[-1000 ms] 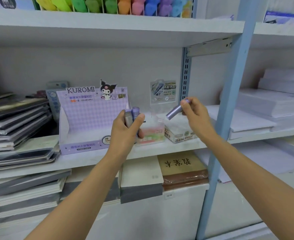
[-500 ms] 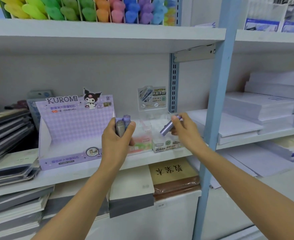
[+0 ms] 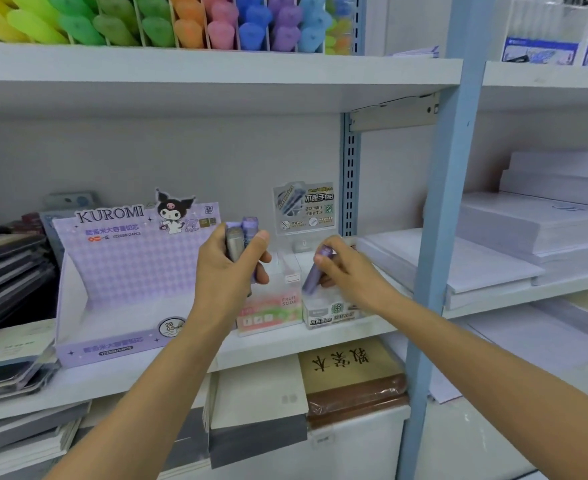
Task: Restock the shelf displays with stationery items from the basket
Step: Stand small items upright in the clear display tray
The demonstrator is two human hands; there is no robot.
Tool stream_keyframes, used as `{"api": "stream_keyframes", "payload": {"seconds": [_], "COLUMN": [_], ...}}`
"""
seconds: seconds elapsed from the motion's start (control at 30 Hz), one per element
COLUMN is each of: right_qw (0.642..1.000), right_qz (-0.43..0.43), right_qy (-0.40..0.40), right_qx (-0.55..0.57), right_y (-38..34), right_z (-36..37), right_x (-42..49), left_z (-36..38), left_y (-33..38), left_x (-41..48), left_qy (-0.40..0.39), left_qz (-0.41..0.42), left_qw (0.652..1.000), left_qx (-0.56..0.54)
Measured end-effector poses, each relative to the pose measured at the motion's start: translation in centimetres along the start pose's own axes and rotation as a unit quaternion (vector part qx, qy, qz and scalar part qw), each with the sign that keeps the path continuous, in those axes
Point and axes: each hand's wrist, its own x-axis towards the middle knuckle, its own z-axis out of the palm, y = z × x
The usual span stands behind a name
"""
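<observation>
My left hand (image 3: pixel 228 271) grips a small bundle of pencil-lead tubes (image 3: pixel 242 233), grey and purple, held upright in front of the middle shelf. My right hand (image 3: pixel 346 271) pinches one purple lead tube (image 3: pixel 311 278), tilted, its lower end inside the clear display box (image 3: pixel 334 311) with a green and white label. A pink and green display box (image 3: pixel 271 313) marked FRUIT SODA stands between my hands. The purple Kuromi display carton (image 3: pixel 126 271) stands open to the left. The basket is out of view.
Dark notebooks (image 3: pixel 5 271) are stacked at the left. White paper reams (image 3: pixel 528 237) fill the right bay behind a blue upright post (image 3: pixel 445 237). Coloured highlighters (image 3: pixel 181 22) line the top shelf. Notebooks (image 3: pixel 351 379) lie on the lower shelf.
My right hand has come down and left, lowering the purple tube into the clear box. My left hand has stayed by the pink box with its bundle. The camera moved closer.
</observation>
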Motion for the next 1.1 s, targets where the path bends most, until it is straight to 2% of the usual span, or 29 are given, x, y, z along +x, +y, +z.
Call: {"api": "stream_keyframes", "payload": {"seconds": [0.13,0.27,0.43,0.53,0.6,0.67,0.73,0.93,1.1], "right_qw": [0.998,0.992,0.99,0.993,0.997,0.992,0.989,0.997,0.999], "right_qz": [-0.051,-0.052,-0.06,-0.041,0.003,0.049,0.052,-0.007,0.002], "right_qy": [0.027,-0.085,-0.104,-0.086,-0.073,-0.113,-0.137,0.045,0.041], "right_qx": [0.005,-0.072,-0.068,-0.069,-0.003,0.028,0.007,0.057,-0.019], "right_y": [-1.7,-2.0,-1.4,-2.2,-2.5,-2.8,-2.5,-1.3,0.8], "right_z": [-2.1,-2.4,-1.8,-2.4,-2.7,-2.7,-2.4,-2.2,0.3], "right_x": [0.7,-0.7,-1.7,-0.3,0.7,1.4,2.0,6.2,9.0], "left_z": [-0.1,0.2,0.6,0.5,0.3,0.2,0.2,-0.1,-0.2], "left_y": [0.3,0.6,0.6,0.5,0.6,0.7,0.7,0.7,1.2], "left_x": [0.7,1.2,1.3,1.7,2.1,2.4,2.5,3.1,3.6], "left_qy": [-0.002,-0.015,-0.029,-0.036,-0.046,-0.057,-0.063,-0.07,-0.109], "left_qz": [-0.021,-0.022,-0.03,-0.047,-0.061,-0.071,-0.077,-0.102,-0.15], "left_qw": [1.0,1.0,0.999,0.998,0.997,0.996,0.995,0.991,0.978], "left_qx": [0.001,0.009,0.002,-0.01,-0.018,-0.015,-0.012,-0.047,-0.09]}}
